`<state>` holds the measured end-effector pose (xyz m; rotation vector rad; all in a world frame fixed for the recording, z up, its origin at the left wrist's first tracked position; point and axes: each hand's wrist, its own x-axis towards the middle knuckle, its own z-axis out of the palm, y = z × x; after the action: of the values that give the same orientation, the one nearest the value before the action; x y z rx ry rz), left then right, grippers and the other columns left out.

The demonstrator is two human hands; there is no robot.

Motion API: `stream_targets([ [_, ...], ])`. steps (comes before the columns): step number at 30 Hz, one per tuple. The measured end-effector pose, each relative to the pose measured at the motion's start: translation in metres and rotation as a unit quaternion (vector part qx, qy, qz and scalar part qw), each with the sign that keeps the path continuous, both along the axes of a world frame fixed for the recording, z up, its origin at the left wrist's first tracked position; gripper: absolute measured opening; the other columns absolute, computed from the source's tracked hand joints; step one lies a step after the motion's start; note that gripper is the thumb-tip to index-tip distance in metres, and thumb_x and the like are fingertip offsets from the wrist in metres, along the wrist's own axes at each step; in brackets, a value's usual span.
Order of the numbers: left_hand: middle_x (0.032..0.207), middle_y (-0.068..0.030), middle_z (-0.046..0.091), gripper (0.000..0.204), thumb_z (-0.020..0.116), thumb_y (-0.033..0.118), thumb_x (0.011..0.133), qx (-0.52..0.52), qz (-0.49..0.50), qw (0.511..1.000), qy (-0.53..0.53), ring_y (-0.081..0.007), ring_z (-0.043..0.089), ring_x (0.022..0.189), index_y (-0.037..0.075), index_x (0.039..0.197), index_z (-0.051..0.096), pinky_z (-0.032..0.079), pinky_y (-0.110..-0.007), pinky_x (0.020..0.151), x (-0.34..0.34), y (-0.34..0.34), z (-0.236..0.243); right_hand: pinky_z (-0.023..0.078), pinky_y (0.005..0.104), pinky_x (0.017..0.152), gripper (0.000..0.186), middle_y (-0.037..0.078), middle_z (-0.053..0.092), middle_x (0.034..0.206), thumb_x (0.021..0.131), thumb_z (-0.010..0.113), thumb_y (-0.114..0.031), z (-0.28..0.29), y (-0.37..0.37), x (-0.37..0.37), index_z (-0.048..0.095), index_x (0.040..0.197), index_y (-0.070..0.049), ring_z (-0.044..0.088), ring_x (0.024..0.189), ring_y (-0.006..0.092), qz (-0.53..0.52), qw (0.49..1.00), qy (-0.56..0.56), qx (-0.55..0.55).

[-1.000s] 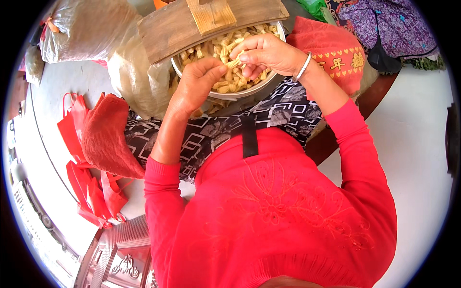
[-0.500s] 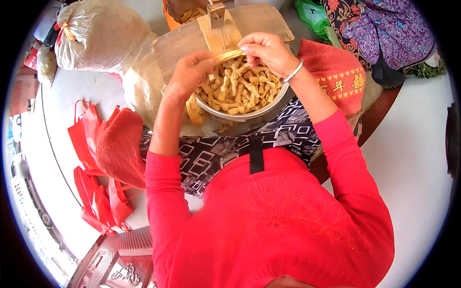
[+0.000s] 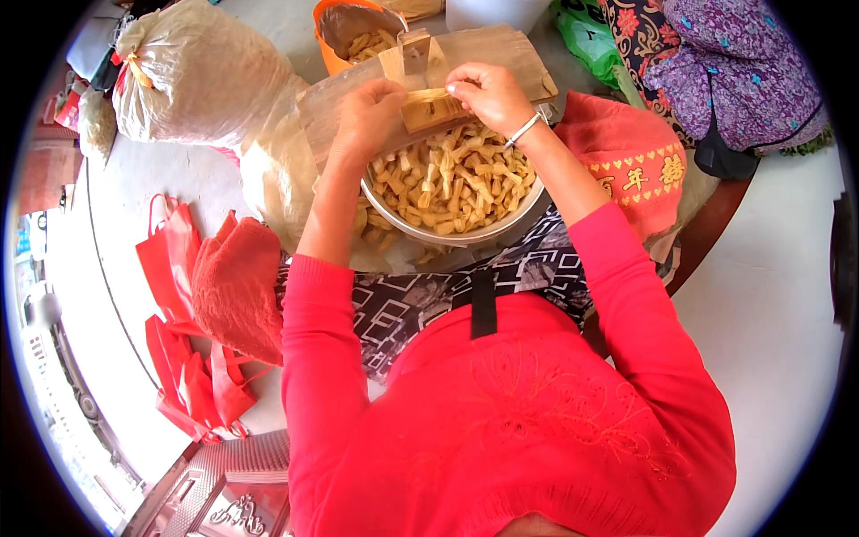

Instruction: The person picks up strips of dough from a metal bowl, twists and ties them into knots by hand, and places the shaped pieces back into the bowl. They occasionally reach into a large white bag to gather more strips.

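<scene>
Between my two hands a pale yellow, fibrous strip (image 3: 428,95) is stretched level, over a wooden board (image 3: 501,58) with a small upright wooden block (image 3: 414,54). My left hand (image 3: 369,118) is closed on the strip's left end, its fingertips partly hidden. The other end is pinched between the thumb and fingers of my right hand (image 3: 494,98), which has a silver bangle at its wrist. Just below, a round white basin (image 3: 449,239) is heaped with short yellow-brown knotted pieces (image 3: 452,179). More strips (image 3: 376,224) lie beside its left rim.
An orange container (image 3: 333,61) with similar pieces stands behind the board, near a white bucket (image 3: 497,12). Large tied sacks (image 3: 201,72) sit at the left. Red cloths (image 3: 237,291) cover the sides by my knees. Red bags (image 3: 188,376) lie on the floor; purple patterned fabric (image 3: 743,72) is at upper right.
Both hands have shifted with the strip from above the basin's far edge to over the wooden board and its block. The view has also moved slightly.
</scene>
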<state>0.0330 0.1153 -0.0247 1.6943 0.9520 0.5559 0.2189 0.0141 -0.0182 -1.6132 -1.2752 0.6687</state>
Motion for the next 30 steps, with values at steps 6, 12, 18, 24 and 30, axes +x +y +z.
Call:
stream_targets([
  [6, 0.076, -0.0158, 0.065, 0.013, 0.058, 0.015, 0.085, 0.183, 0.080, 0.962, 0.184, -0.0274, 0.064, 0.071, 0.006, 0.094, 0.062, 0.048, -0.038, 0.065, -0.026, -0.014, -0.011, 0.050, 0.0383, 0.072, 0.012, 0.015, 0.065, 0.082, 0.084, 0.059, -0.013, -0.004, -0.024, 0.008, 0.066, 0.083, -0.004, 0.062, 0.078, 0.0329, 0.005, 0.986, -0.165, 0.022],
  [12, 0.071, -0.0007, 0.056, 0.008, 0.059, 0.011, 0.093, -0.197, 0.063, 0.973, -0.102, -0.0054, 0.044, 0.054, 0.003, 0.095, 0.058, 0.034, -0.019, 0.046, -0.030, -0.104, 0.007, 0.048, 0.0387, 0.073, 0.019, 0.007, 0.066, 0.093, 0.086, 0.064, -0.024, 0.024, -0.064, -0.062, 0.065, 0.096, -0.007, 0.061, 0.086, 0.0278, 0.015, 0.952, -0.236, 0.194],
  [18, 0.064, -0.0011, 0.054, 0.024, 0.050, 0.026, 0.098, -0.384, -0.071, 0.915, -0.102, -0.0064, 0.045, 0.048, 0.003, 0.101, 0.056, 0.034, -0.020, 0.043, -0.048, -0.164, 0.024, 0.044, 0.0336, 0.049, 0.017, 0.010, 0.056, 0.060, 0.088, 0.066, -0.018, 0.007, -0.102, -0.066, 0.061, 0.078, -0.005, 0.057, 0.053, 0.0267, -0.010, 0.980, -0.182, 0.078],
  [24, 0.068, -0.0086, 0.060, 0.019, 0.057, 0.013, 0.093, 0.066, -0.154, 0.986, 0.018, -0.0148, 0.056, 0.058, -0.004, 0.090, 0.064, 0.040, -0.027, 0.054, -0.088, -0.167, 0.089, 0.043, 0.0323, 0.049, 0.021, 0.014, 0.053, 0.059, 0.088, 0.064, -0.016, 0.048, -0.153, -0.050, 0.059, 0.074, -0.001, 0.055, 0.050, 0.0250, 0.144, 0.979, -0.113, -0.090],
  [30, 0.062, -0.0057, 0.058, 0.046, 0.053, 0.043, 0.090, 0.046, -0.203, 0.961, -0.180, -0.0183, 0.052, 0.052, 0.001, 0.081, 0.068, 0.038, -0.030, 0.052, -0.067, -0.168, 0.144, 0.051, 0.0285, 0.059, 0.025, 0.010, 0.067, 0.075, 0.087, 0.063, -0.003, 0.136, -0.177, -0.088, 0.067, 0.112, -0.002, 0.067, 0.067, 0.0214, 0.410, 0.853, 0.307, 0.101],
])
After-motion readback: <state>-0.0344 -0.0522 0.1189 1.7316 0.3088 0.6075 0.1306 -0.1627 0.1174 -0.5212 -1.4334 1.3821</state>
